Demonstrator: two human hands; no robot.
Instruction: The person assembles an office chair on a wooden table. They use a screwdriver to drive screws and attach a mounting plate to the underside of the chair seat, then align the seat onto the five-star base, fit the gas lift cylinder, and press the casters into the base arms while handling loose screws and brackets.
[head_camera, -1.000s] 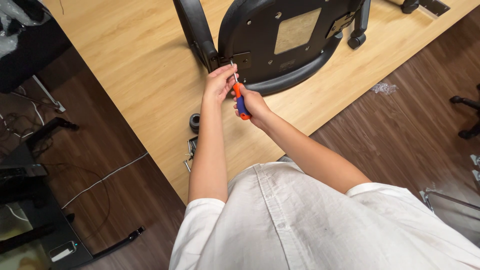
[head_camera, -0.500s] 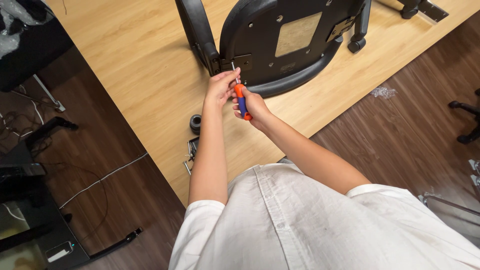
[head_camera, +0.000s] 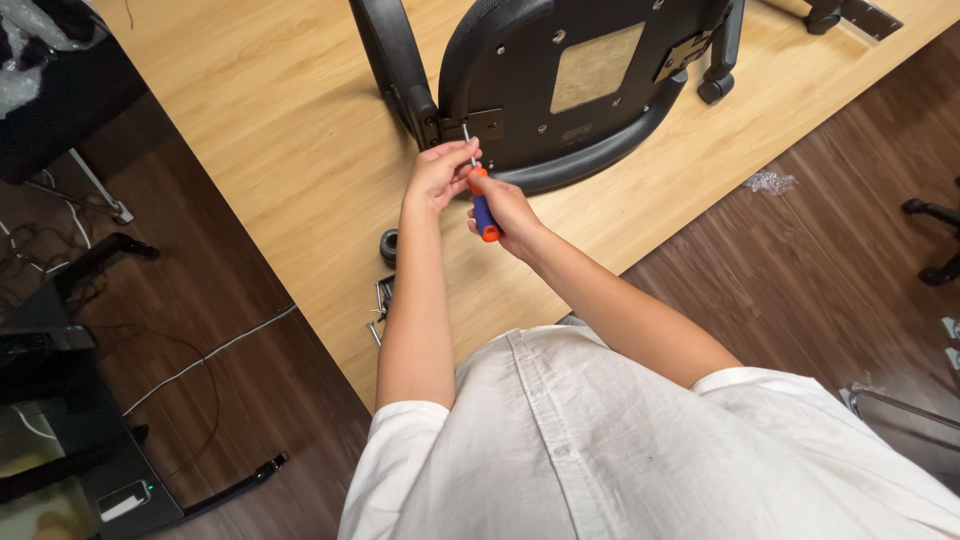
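Two bare hands are held close together at the underside of an upturned black office chair seat (head_camera: 590, 80), which lies on a light wooden tabletop (head_camera: 250, 130). A screwdriver (head_camera: 483, 205) with an orange and blue handle is gripped in the right hand (head_camera: 505, 205), fingers wrapped tightly around the handle. Its thin metal shaft is pinched and steadied by the fingertips of the left hand (head_camera: 440, 172), tip set near the metal bracket (head_camera: 482, 125) where the black armrest (head_camera: 395, 60) meets the seat. Fastening at that bracket appears to be in hand; steady downward pressure and a straight shaft would be called for. Small metal parts (head_camera: 383, 298) and a black round piece (head_camera: 389, 245) lie beside the left forearm.
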